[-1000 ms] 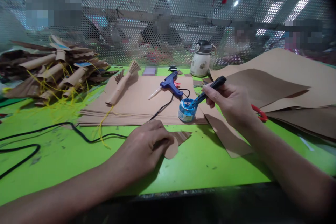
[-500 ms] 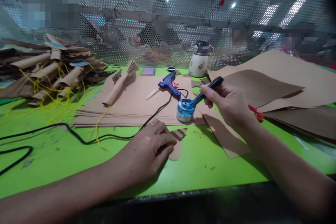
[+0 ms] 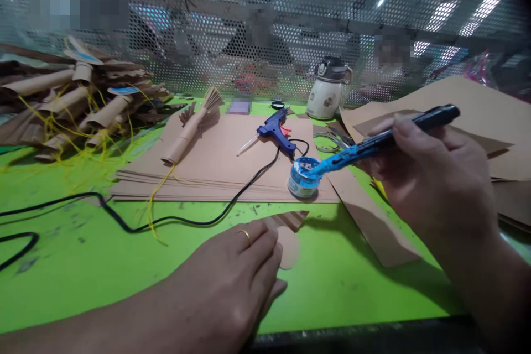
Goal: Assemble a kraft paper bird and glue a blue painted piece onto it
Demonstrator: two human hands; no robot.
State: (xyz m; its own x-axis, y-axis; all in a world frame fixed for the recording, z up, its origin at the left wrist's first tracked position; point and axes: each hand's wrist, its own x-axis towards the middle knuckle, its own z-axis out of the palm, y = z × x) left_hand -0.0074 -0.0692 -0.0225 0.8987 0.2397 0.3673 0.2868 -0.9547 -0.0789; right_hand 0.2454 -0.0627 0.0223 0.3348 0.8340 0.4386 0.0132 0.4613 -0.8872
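Observation:
In my right hand [image 3: 440, 177] is a black-handled paintbrush [image 3: 360, 149], its lower half coated in blue paint. The brush slants down to the left, its tip at the mouth of a small jar of blue paint [image 3: 305, 178]. My left hand [image 3: 244, 271], with a ring on one finger, lies flat on the green table, thumb held apart. Its fingertips rest at a brown paper cutout with a rounded end [image 3: 289, 248]; the hand covers part of it. A striped, pleated paper piece [image 3: 296, 220] shows just beyond those fingers.
Behind the jar, a blue glue gun [image 3: 276, 130] lies on stacked brown paper sheets [image 3: 224, 149], its black cord crossing leftward. A rolled paper figure [image 3: 185, 135] lies beside it. More figures [image 3: 74, 94] pile up left. A bottle [image 3: 326, 91] stands before the mesh; large paper sheets [image 3: 435, 97] lie right.
My right hand has moved right and nearer, drawing the brush back so more of its blue end shows. My left fingers have flattened out, with the thumb now apart. The view has shifted slightly.

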